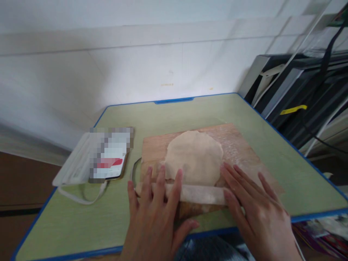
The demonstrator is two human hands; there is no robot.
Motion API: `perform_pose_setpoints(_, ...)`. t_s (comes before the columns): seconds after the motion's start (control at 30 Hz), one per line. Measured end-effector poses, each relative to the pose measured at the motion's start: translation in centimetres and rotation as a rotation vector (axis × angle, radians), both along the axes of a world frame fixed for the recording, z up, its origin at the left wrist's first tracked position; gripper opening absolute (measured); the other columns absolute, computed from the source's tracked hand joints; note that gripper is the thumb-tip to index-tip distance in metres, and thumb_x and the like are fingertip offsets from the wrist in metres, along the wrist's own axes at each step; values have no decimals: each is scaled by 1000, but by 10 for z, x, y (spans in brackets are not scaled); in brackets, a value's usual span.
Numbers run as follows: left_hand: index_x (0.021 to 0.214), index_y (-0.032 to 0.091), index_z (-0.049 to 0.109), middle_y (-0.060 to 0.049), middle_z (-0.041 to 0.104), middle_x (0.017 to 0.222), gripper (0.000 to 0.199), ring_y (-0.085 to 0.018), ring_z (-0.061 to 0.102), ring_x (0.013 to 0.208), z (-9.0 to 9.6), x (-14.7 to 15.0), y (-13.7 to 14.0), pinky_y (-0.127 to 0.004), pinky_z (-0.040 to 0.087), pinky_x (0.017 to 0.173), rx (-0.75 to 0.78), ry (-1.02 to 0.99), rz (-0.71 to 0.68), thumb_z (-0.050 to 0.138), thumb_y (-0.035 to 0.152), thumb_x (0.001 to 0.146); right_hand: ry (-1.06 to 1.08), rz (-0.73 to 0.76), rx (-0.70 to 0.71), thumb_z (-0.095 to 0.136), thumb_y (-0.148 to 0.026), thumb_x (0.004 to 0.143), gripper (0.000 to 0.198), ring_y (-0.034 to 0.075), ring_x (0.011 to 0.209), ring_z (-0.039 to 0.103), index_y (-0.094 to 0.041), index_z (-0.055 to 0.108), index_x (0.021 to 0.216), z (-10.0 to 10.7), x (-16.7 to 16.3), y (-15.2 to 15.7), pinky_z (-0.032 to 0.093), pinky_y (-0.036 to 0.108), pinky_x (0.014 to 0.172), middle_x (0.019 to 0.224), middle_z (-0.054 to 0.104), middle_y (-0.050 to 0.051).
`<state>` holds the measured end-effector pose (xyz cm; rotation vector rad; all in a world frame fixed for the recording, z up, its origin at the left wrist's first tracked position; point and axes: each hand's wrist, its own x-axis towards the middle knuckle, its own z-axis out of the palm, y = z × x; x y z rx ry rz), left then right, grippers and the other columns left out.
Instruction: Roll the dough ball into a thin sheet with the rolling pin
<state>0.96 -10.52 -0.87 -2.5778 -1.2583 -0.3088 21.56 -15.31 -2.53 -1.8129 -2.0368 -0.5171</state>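
Observation:
A flat, roughly round sheet of dough (194, 156) lies on a wooden board (153, 145). Along its near edge runs a pale, floury rolling pin (203, 194), lying crosswise. My left hand (157, 214) rests its spread fingers over the pin's left part, with the thumb held out to the right. At the pin's right end is my right hand (255, 210), fingers stretched out and thumb against the pin. Its fingertips reach the right edge of the dough. The pin's right end is hidden by that hand.
The board stands on a green table (168, 116) with a blue rim. Left of it lie a phone (114, 159) and a white strapped case or pouch (76, 163). A white wall (163, 65) rises behind; dark panels (293, 83) and cables stand at right.

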Motion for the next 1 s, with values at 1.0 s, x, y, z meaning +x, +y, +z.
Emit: perform_pose_setpoints(1.0,146,20,11,-11,8,152,66,-22,0,140,37,21,127,-43,6,112,-569,196,-451,16,59,92,-33,86,-104,26,-45,95,54,26,120,50,-9,44,132,3,24,19,38,52,99,130,54,15)
